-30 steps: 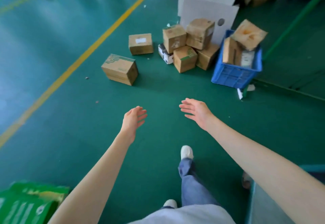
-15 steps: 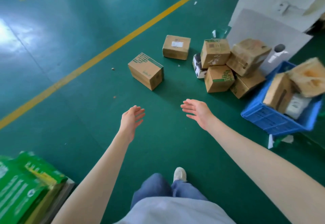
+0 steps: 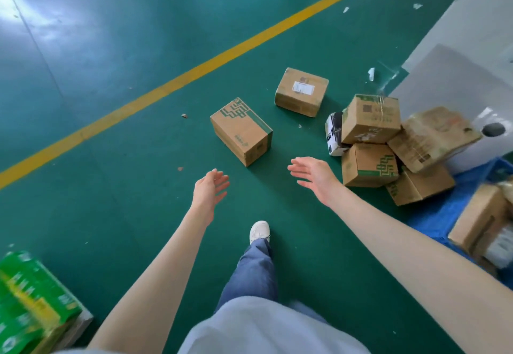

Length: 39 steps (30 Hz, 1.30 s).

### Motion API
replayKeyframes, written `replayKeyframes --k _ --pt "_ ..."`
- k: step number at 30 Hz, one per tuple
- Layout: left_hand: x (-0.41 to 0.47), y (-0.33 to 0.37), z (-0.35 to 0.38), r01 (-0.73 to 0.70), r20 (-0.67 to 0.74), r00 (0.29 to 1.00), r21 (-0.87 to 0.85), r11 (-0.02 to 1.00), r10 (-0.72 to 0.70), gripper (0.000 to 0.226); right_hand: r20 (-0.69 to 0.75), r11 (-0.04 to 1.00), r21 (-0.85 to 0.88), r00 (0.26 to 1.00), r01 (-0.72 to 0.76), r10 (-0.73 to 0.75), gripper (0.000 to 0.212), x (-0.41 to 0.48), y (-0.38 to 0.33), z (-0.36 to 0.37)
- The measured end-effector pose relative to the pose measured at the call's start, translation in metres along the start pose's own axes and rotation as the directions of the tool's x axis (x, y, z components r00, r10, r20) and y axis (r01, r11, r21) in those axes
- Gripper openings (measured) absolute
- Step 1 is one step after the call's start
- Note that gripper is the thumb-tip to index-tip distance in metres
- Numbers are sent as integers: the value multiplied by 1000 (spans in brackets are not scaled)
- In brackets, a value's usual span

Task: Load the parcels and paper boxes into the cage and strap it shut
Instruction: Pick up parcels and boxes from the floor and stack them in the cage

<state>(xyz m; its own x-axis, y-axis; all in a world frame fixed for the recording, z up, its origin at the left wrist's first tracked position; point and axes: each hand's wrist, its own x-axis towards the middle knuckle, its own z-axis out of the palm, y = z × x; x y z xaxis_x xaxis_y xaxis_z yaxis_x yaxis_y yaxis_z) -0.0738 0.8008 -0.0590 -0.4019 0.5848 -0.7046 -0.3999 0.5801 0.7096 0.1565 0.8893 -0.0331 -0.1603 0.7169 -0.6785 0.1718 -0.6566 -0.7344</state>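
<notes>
In the head view, both bare arms were stretched forward over the green floor. The left hand had its fingers straight and a little spread, and it held nothing. The right hand was the same, fingers loosely spread and empty, with the palm turned toward the left hand. Neither hand touched a box.

The nearest box, brown with a green pattern, lay alone on the floor just beyond the two hands. A second box with a white label lay farther away, apart from the first. To the right, a pile of cardboard boxes leaned together against a white panel, with a small black and white box at its left edge. A blue crate at the right edge held more parcels, which were blurred. A yellow line crossed the floor. Green packs stood at the lower left. One white shoe was placed forward between the arms.
</notes>
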Motion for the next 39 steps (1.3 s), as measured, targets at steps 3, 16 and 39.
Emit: replayKeyframes --k 3,16,39 --pt "41 38 21 28 -11 1000 2 1000 -28 31 15 1000 -11 1000 -10 10 25 44 -42 2" --pt "175 138 114 41 -142 989 -68 997 -50 32 145 993 -92 986 -67 80 21 236 -170 -4" --pt "512 -81 161 214 -305 952 564 797 -40 96 225 690 -723 949 9 223 100 639 -8 32"
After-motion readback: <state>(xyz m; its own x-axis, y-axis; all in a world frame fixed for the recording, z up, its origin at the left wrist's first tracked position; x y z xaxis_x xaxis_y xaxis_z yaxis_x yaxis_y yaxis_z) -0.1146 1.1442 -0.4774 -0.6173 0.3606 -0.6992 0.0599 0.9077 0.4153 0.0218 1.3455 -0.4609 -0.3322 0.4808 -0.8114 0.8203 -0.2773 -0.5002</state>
